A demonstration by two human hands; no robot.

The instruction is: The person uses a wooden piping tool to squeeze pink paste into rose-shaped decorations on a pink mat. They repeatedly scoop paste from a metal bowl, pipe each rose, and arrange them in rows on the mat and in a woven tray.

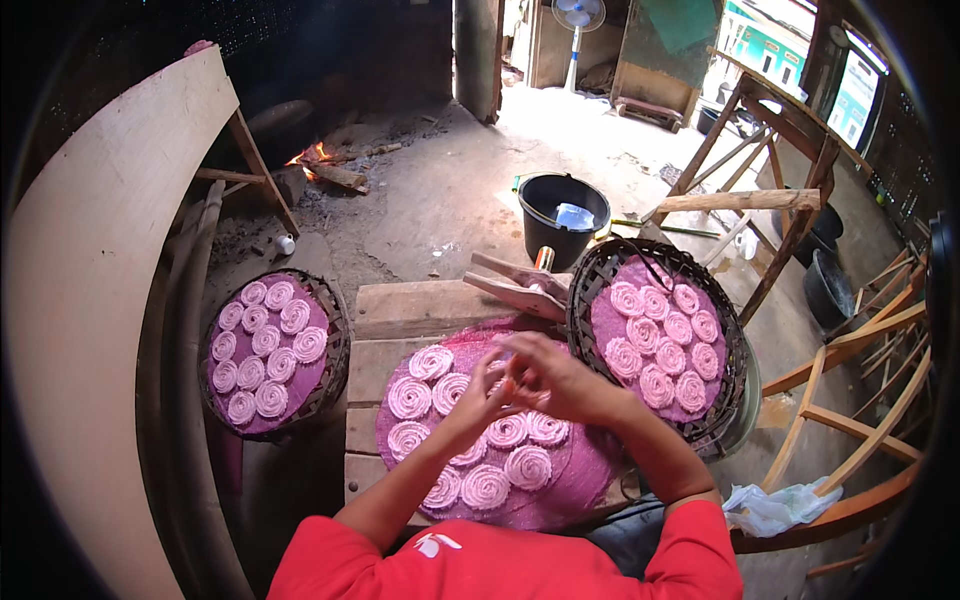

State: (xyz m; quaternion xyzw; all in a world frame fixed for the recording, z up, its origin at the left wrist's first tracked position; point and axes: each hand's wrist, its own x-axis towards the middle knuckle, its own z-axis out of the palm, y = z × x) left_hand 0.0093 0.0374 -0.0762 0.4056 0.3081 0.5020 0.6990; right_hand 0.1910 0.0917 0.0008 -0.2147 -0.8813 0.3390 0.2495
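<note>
My left hand (490, 388) and my right hand (560, 380) come together above the middle of a round pink mat (590, 475). Both have curled fingers, touching or nearly touching each other. Whatever lies between the fingertips, if anything, is too small to make out. Several pale pink spiral rosettes (486, 487) of what looks like dough cover the mat, some hidden beneath my hands and forearms. The mat rests on a low wooden plank bench (400, 312). Just beyond my hands lies a wooden tool of two boards (515, 292) with a metallic cylinder (544, 259).
Similar rosettes fill a woven basket (340, 340) at left and another basket (745, 375) tilted at right. A black bucket (540, 235) stands ahead. A fire (312, 157) burns at far left. Wooden frames (800, 200) and a plastic bag (775, 505) are to the right; a large curved board (110, 220) is left.
</note>
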